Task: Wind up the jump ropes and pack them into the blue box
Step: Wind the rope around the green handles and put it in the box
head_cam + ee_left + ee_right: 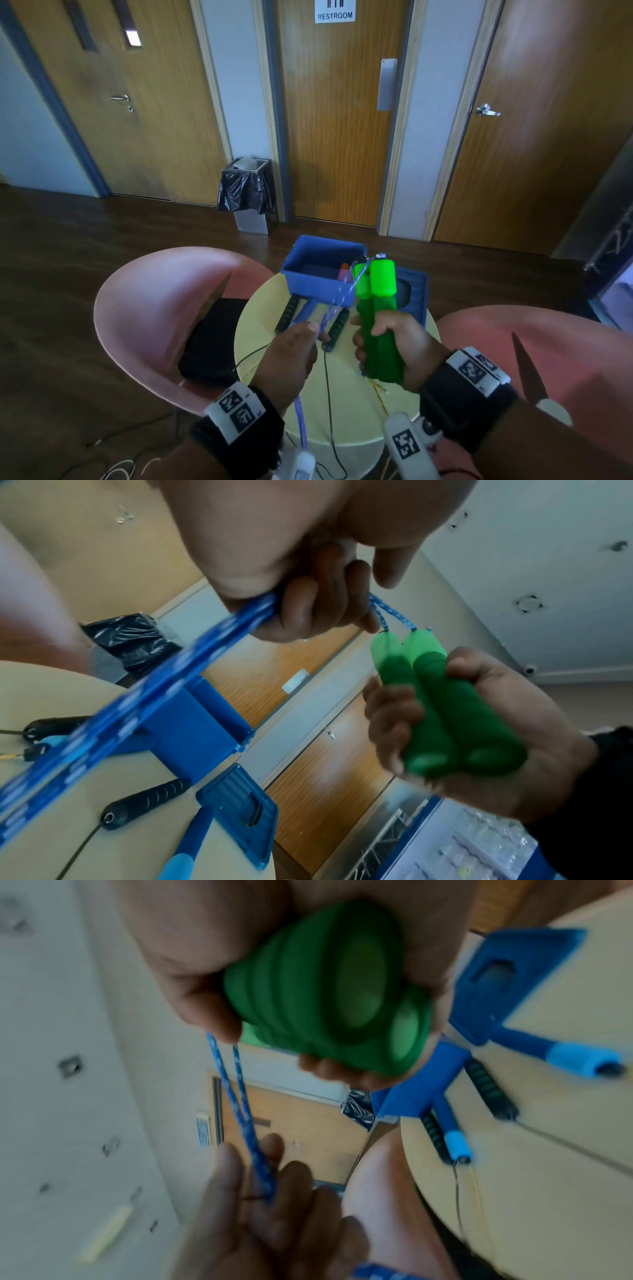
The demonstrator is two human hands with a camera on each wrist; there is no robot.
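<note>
Left of the box (318, 270), the left hand (291, 359) is curling its fingers round a doubled blue braided rope (394, 615), both strands running up to the handles (376, 308). Nearer the box, ribbed black grips (289, 313) and smooth blue grips (455, 1139) are lying on the round pale table (342, 411), with bare top toward its near edge. Right of the box, the right hand (407, 349) is clasping two smooth green handles upright. Only the right wrist view is showing their round butt ends.

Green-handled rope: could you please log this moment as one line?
right hand: grips green handles | left hand: holds blue cord | blue box: on table
</note>
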